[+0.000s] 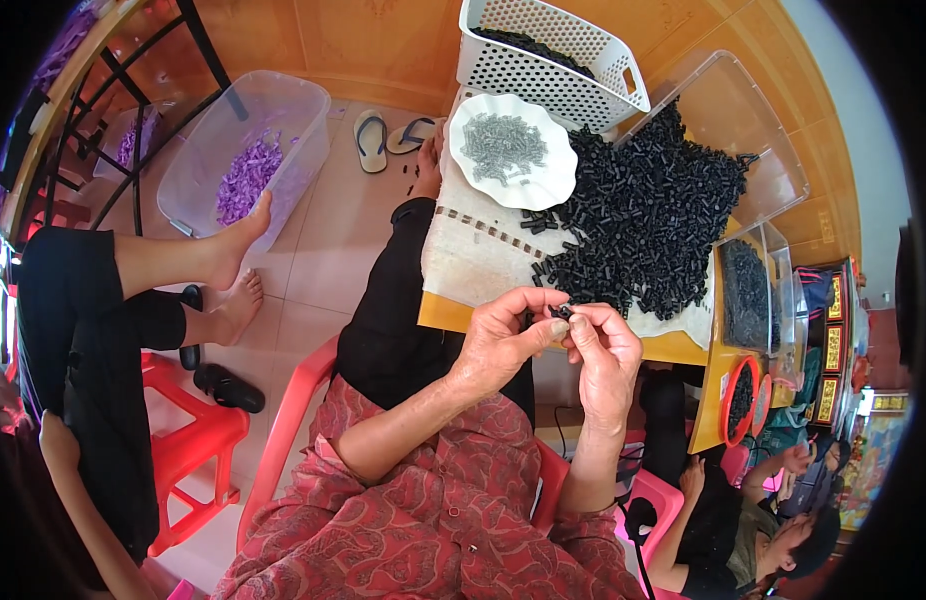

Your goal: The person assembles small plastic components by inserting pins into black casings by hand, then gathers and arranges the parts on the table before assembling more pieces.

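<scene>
Where left hand (495, 345) and right hand (605, 372) pinch, black piece (560, 312), partly hidden

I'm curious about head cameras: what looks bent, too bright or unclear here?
Head view: the orange-brown panelled wall bends toward the right rim; head view: far left glares white; head view: the small black piece between fingers is partly hidden.

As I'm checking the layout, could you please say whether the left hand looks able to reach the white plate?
Probably yes: mostly pale cloth lies between the left hand and the white plate, though the fingers appear to hold a small black piece.
</scene>
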`<act>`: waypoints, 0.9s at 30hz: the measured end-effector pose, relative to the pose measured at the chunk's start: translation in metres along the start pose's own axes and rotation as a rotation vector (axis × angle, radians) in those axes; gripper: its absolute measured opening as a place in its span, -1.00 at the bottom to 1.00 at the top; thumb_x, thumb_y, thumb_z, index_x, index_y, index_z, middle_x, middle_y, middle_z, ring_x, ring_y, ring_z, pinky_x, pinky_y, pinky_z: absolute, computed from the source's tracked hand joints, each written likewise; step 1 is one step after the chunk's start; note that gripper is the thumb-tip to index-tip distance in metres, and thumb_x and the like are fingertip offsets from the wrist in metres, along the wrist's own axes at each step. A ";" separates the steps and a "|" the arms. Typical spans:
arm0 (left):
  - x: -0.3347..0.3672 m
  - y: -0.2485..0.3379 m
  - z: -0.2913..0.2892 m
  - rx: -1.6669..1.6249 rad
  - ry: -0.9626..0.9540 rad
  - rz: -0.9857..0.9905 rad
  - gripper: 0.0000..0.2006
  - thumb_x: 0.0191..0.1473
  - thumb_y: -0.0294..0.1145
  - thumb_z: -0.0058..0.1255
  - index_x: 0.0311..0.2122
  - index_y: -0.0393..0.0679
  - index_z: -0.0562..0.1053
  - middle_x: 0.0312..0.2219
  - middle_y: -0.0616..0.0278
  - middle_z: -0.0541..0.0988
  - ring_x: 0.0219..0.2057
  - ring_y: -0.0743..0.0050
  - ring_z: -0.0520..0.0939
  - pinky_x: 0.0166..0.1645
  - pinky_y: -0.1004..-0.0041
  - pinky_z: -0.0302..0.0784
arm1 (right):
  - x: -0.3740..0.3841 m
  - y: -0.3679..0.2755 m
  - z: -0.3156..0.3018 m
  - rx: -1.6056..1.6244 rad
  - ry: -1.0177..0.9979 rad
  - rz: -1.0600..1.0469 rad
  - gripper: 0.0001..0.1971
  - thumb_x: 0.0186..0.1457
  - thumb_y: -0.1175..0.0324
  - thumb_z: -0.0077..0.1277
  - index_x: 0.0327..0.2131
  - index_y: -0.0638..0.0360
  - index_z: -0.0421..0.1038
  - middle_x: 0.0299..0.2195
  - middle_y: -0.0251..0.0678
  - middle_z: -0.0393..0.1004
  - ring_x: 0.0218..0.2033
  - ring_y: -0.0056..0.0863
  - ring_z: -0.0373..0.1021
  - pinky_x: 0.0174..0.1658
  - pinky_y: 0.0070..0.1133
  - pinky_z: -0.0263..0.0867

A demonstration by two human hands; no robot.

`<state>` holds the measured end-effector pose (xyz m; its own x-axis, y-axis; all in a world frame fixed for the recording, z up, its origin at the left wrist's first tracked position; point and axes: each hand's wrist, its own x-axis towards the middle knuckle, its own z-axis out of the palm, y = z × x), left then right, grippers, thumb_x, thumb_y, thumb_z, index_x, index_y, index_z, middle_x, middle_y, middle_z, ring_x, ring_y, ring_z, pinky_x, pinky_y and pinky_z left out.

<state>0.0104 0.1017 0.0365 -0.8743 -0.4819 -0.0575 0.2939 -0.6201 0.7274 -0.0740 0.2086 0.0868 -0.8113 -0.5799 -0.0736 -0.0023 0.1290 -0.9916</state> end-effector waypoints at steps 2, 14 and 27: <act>0.000 0.000 0.000 0.018 -0.006 0.004 -0.71 0.10 -0.57 0.06 -0.04 -0.18 0.47 -0.45 0.45 0.45 -0.51 0.80 0.39 -0.43 0.72 0.34 | 0.000 0.000 0.000 0.000 0.005 0.002 -0.88 0.15 0.44 0.06 -0.30 0.29 0.47 -0.43 -0.44 0.43 -0.51 -0.74 0.33 -0.51 -0.78 0.16; 0.001 -0.007 -0.007 0.023 -0.027 0.037 -0.74 0.15 -0.54 0.01 -0.03 -0.20 0.46 -0.43 0.46 0.44 -0.48 0.79 0.40 -0.37 0.71 0.33 | -0.001 0.005 0.005 -0.153 -0.058 -0.017 -0.85 0.23 0.40 -0.08 -0.27 0.32 0.35 -0.52 -0.30 0.47 -0.53 -0.65 0.39 -0.47 -0.68 0.35; 0.003 -0.004 -0.012 0.140 -0.146 0.119 -0.70 0.15 -0.58 -0.02 0.01 -0.26 0.44 -0.31 0.36 0.46 -0.32 0.70 0.45 -0.17 0.62 0.41 | 0.000 0.005 0.002 0.007 -0.040 -0.007 -0.85 0.24 0.37 -0.06 -0.26 0.28 0.38 -0.51 -0.39 0.45 -0.53 -0.69 0.34 -0.42 -0.72 0.29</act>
<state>0.0116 0.0953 0.0257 -0.8863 -0.4454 0.1266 0.3507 -0.4672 0.8116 -0.0730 0.2074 0.0815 -0.7876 -0.6122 -0.0707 -0.0039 0.1196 -0.9928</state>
